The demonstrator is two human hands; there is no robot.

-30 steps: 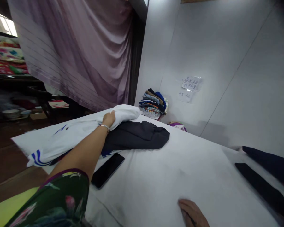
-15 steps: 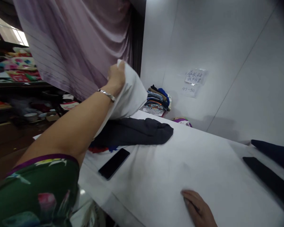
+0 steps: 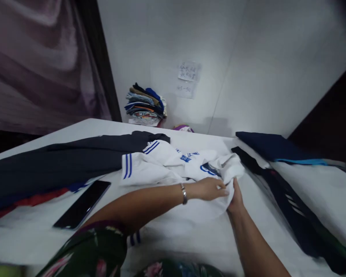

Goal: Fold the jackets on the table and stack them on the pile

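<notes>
A white shirt (image 3: 150, 169) with dark blue stripes on its sleeves and blue printing lies spread on the white table, its right end bunched up. My left hand (image 3: 210, 189), below a silver bracelet, pinches the fabric of that end. Close beside it, my right hand (image 3: 235, 197) is closed on the same bunched cloth, with the thumb side up. Some fingers are hidden by the cloth. Dark grey clothing (image 3: 75, 154) lies along the left, reaching under the shirt's sleeve. A black phone (image 3: 83, 204) rests in front of it.
Dark folded garments (image 3: 271, 146) and long dark clothing with white stripes (image 3: 294, 204) lie on the right. A stack of folded clothes (image 3: 145, 104) stands beyond the table's far edge, by a white wall (image 3: 248, 77) with paper notes. A mauve curtain (image 3: 40, 69) hangs at left.
The white shirt, lifted at the left in my left hand, now lies across the table before me. My right hand has come to its right end. The view has swung right.
</notes>
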